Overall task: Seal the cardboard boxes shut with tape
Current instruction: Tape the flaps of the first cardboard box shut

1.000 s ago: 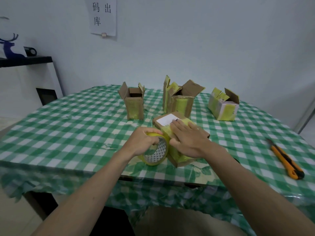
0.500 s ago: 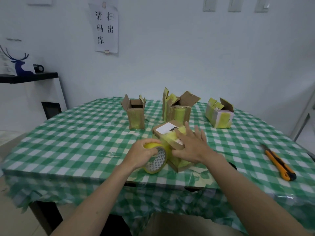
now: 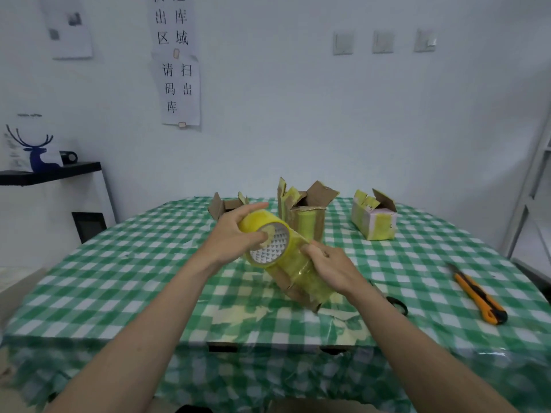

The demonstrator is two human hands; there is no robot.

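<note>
Sealing of a small cardboard box, seen from the head-worn camera. The tape roll (image 3: pixel 266 240) is held raised above the table by the left hand (image 3: pixel 235 237), whose fingers are curled over its yellow outer face while the thumb is hooked into the white core. A strip of yellowish tape (image 3: pixel 299 235) is drawn from the roll toward the right, where it meets the right hand (image 3: pixel 329 267); this hand is wrapped over the box being sealed (image 3: pixel 301 277), its fingers curled round the upper right side (whether the strip is pinched or merely pressed under the thumb cannot be told). The box is tilted, its long axis running from upper left near the roll down to lower right toward the near table edge, one lower corner resting on or just above the checked tablecloth (image 3: pixel 125 263). The box lies directly below and just right of the roll, nearer the right hand, so the coming pull of tape is judged to run along that long axis. Three further boxes stand behind with flaps open: one behind the left hand (image 3: pixel 222 205), one in the middle (image 3: pixel 304 217) and one to the right (image 3: pixel 374 220). An orange utility knife (image 3: pixel 478 295) lies well apart at the right, and black scissors handles (image 3: pixel 396 304) show just beyond the right wrist.
</note>
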